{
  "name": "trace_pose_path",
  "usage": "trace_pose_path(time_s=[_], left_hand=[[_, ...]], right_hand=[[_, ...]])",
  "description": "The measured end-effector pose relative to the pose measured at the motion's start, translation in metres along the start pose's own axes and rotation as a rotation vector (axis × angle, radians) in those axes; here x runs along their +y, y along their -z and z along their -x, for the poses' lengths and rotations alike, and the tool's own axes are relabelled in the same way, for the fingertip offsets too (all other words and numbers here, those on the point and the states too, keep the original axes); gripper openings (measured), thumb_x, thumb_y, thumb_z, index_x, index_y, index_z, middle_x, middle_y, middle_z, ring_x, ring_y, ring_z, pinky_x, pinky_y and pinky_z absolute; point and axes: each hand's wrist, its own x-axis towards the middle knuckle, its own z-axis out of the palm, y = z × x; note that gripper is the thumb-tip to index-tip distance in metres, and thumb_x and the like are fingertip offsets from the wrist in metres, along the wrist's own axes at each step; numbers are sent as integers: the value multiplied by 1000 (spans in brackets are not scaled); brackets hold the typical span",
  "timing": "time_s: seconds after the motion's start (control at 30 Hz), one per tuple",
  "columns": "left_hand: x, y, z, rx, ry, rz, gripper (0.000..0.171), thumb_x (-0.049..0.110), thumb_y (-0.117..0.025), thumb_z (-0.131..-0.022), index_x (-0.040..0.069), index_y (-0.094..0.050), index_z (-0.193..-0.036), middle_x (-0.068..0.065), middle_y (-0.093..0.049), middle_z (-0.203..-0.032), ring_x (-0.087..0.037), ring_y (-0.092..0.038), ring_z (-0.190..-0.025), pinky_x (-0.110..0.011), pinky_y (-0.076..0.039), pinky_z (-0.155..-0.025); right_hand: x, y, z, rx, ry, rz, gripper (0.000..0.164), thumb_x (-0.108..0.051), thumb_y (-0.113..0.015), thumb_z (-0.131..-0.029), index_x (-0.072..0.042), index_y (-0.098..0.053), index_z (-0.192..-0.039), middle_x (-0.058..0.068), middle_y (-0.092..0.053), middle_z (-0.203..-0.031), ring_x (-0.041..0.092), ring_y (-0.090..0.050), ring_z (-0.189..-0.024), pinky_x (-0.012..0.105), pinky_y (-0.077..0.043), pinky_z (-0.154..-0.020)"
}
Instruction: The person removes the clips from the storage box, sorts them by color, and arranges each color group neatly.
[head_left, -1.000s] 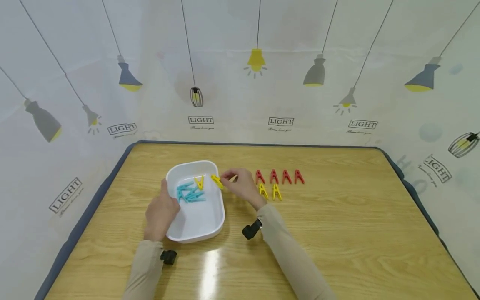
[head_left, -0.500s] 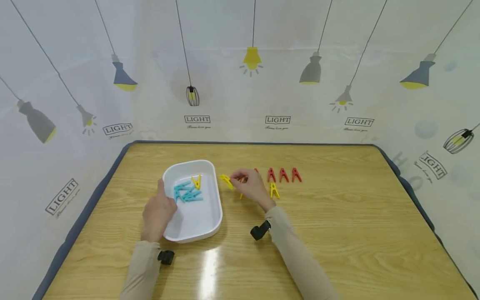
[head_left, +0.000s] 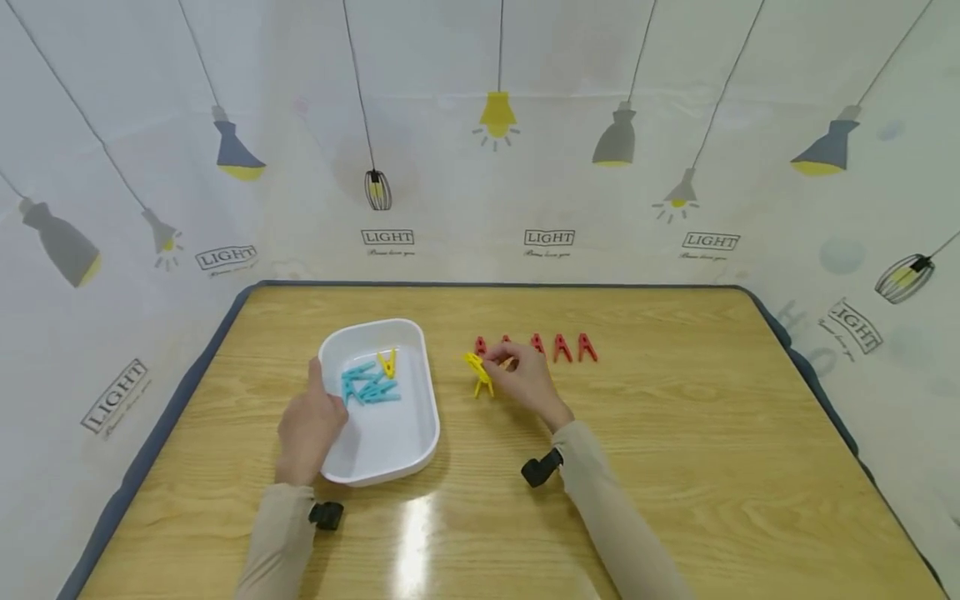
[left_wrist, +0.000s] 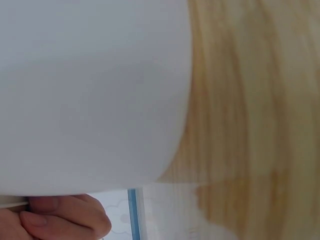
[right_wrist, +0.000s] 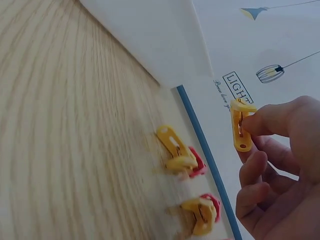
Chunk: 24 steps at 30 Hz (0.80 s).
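My left hand (head_left: pixel 309 429) grips the left rim of a white plastic tray (head_left: pixel 431 417); in the left wrist view its curled fingers (left_wrist: pixel 70 220) show at the tray's edge (left_wrist: pixel 100 125). Inside lie several light blue clothespins (head_left: pixel 378 392) and one yellow clothespin (head_left: pixel 387 364). To the tray's right, my right hand (head_left: pixel 528 382) pinches another yellow clothespin (right_wrist: pixel 242 127) between thumb and forefinger, held above the table. Below and beyond it, in the right wrist view, two more yellow clothespins (right_wrist: pixel 175 148) stand on the wood, partly hidden by the hand in the head view.
A row of several red clothespins (head_left: pixel 562 348) stands behind the right hand, parts of it covered by the fingers. The wooden table (head_left: pixel 712 450) ends at a dark blue edge before a white backdrop (head_left: pixel 450 183) printed with lamps.
My right hand has moved right, from the tray's right rim to over the yellow clothespins on the table, still pinching its clothespin. The left hand keeps its hold on the tray.
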Motion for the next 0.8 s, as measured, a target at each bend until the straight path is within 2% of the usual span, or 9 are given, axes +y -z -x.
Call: trace_pose_path(time_s=[0.2,0.37,0.6,0.8], left_hand=[[-1,1,0,0,-6,-1,76,13,-48,-96,-3,-11,-160,-26,-62,-84,-30,-58,-65,-40,-47,-58],[0,1,-1,-11,-11,6,76,13,-47,-96,-3,-10,-160,-27,-62,-85,-30,-58,-66,-40,-48,-59],[-1,0,-1,-5,-12,5,76,13,-46,-95,-4,-11,-160,-28,-63,-86,-31,-59,-67,-42,-48,-60],[0,1,0,-26,1,23,76,13,-45,-97,-2,-8,-161,-29,-63,-89,-30,-59,-68,-39,-48,-59]], right_hand=[[7,13,9,24,-28,34,10,-15,-70,-94,-8,-75,-98,9,-71,-94,19,-54,-71,22,-42,-63],[14,22,17,49,-34,53,10,-15,-70,-94,-6,-74,-98,10,-70,-94,17,-56,-75,22,-44,-67],[25,37,28,131,-60,93,10,-13,-70,-91,-5,-74,-98,11,-71,-93,18,-57,-73,22,-44,-65],[36,54,35,237,-139,134,11,-13,-69,-90,-4,-72,-97,13,-71,-92,17,-60,-73,21,-45,-65]])
